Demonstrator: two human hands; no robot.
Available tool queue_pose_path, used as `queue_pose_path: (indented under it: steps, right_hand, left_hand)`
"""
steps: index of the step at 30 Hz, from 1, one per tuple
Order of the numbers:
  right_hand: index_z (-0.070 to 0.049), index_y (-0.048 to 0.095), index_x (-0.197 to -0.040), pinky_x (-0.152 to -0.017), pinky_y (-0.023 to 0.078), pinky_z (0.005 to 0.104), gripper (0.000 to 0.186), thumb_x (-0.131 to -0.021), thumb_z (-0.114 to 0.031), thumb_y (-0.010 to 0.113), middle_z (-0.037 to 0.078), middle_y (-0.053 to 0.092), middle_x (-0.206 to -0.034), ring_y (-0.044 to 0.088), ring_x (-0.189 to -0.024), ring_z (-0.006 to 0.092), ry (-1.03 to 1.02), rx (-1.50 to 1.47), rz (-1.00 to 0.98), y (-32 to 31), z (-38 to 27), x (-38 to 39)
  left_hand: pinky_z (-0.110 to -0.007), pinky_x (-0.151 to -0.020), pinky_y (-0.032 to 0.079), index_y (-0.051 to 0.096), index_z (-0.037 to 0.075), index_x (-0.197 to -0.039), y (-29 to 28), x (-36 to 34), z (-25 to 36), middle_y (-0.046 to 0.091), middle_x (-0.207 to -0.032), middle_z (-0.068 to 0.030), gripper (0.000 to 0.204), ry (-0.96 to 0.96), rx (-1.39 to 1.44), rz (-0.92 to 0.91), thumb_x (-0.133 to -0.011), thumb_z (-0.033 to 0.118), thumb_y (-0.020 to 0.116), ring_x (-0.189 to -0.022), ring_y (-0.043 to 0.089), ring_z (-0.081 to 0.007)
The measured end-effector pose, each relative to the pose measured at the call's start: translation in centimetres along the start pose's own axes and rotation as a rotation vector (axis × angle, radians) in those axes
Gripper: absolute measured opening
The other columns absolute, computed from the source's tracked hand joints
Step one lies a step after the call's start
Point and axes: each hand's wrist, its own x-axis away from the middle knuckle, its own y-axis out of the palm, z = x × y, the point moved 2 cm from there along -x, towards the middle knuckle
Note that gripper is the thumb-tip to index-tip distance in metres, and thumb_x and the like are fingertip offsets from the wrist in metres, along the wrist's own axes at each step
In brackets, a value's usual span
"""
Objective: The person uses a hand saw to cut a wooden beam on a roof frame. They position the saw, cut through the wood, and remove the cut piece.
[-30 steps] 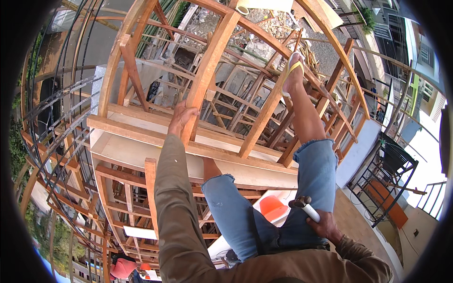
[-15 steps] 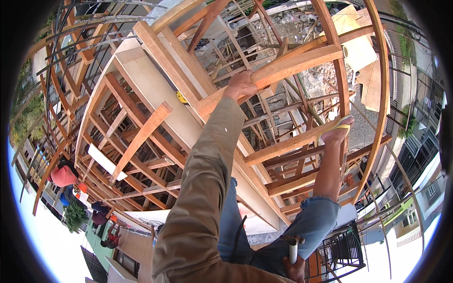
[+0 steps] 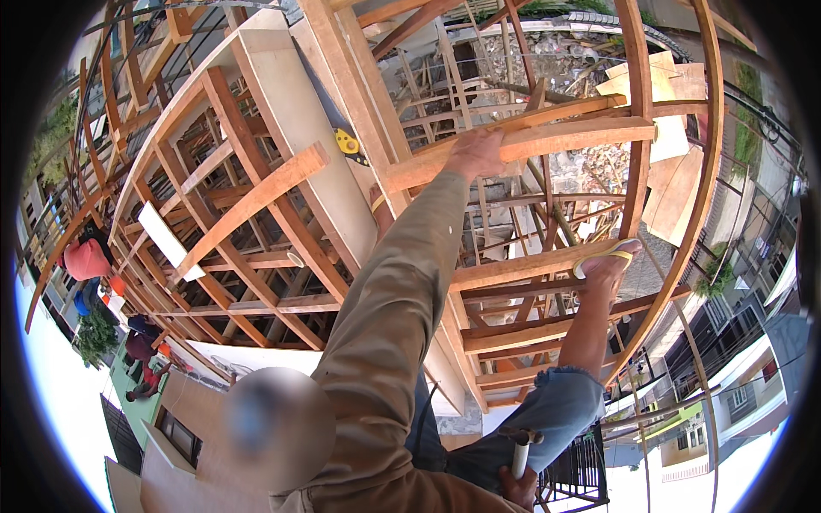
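My left hand (image 3: pixel 475 154) grips a reddish timber beam (image 3: pixel 573 137) near its joint with the long framing rail (image 3: pixel 359 60), high in the picture. A yellow and black tool (image 3: pixel 349 145) lies along that rail, left of the hand. My right hand (image 3: pixel 517 486), low in the picture, is closed round the white handle of a hammer (image 3: pixel 522 449), its dark head upward by my jeans. My right foot (image 3: pixel 603 274) in a flip-flop rests on another crossbeam (image 3: pixel 505 274).
Open timber framing (image 3: pixel 222 256) spreads left, with gaps over debris (image 3: pixel 573 77) below. A pale board ledge (image 3: pixel 299 145) runs beside me. Plywood sheets (image 3: pixel 671 197) lie upper right. Co-workers (image 3: pixel 85 256) (image 3: pixel 150 380) are at far left, near wires and roofs.
My view has swung round, so the gripped beam now runs crosswise and my left arm reaches up through the middle. Both hands keep their holds; the yellow tool has come into sight.
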Motion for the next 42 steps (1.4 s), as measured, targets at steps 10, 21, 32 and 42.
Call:
queue_pose_path:
  steps: [10, 21, 32, 42]
  right_hand:
    - [-0.001, 0.061, -0.111, -0.071, 0.049, 0.0399, 0.051, -0.077, -0.035, 0.078, 0.01, 0.064, -0.084, 0.059, -0.075, 0.0231, 0.011, 0.249, 0.049, -0.8, 1.7, -0.9]
    - [-0.004, 0.06, -0.111, -0.048, 0.04, 0.0336, 0.033, -0.09, -0.024, 0.074, 0.001, 0.056, -0.071, 0.052, -0.058, 0.0127, 0.131, -0.068, -0.042, -0.3, 0.8, -0.6]
    - [0.0, 0.06, -0.11, -0.059, 0.047, 0.0402, 0.045, -0.085, -0.035, 0.074, 0.008, 0.062, -0.075, 0.058, -0.067, 0.0211, 0.181, 0.175, -0.039, 0.2, -2.3, 0.0]
    - [0.003, 0.069, -0.093, -0.055, 0.052, 0.0372, 0.037, -0.083, -0.031, 0.078, 0.009, 0.066, -0.064, 0.066, -0.058, 0.0176, 0.17, 0.284, -0.062, -1.2, -2.4, -0.4]
  left_hand:
    - [-0.045, -0.098, 0.052, 0.062, 0.005, -0.128, -0.1, 0.7, 1.2, 0.069, -0.116, -0.0218, 0.057, -0.028, -0.005, -0.015, -0.074, 0.024, 0.069, -0.112, 0.065, -0.0366]
    - [-0.042, -0.093, 0.054, 0.068, 0.006, -0.117, -4.8, -2.5, 0.3, 0.072, -0.112, -0.0189, 0.044, 0.066, -0.2, 0.022, -0.075, 0.016, 0.066, -0.107, 0.068, -0.0341]
    - [-0.046, -0.098, 0.051, 0.064, 0.007, -0.128, -7.2, -4.8, 0.6, 0.068, -0.119, -0.0221, 0.056, 0.059, -0.245, -0.057, -0.073, 0.014, 0.068, -0.114, 0.065, -0.0363]
    - [-0.043, -0.098, 0.053, 0.058, 0.004, -0.132, -4.2, -1.7, 2.4, 0.067, -0.123, -0.0208, 0.061, 0.007, -0.163, -0.046, -0.074, 0.017, 0.067, -0.115, 0.065, -0.0358]
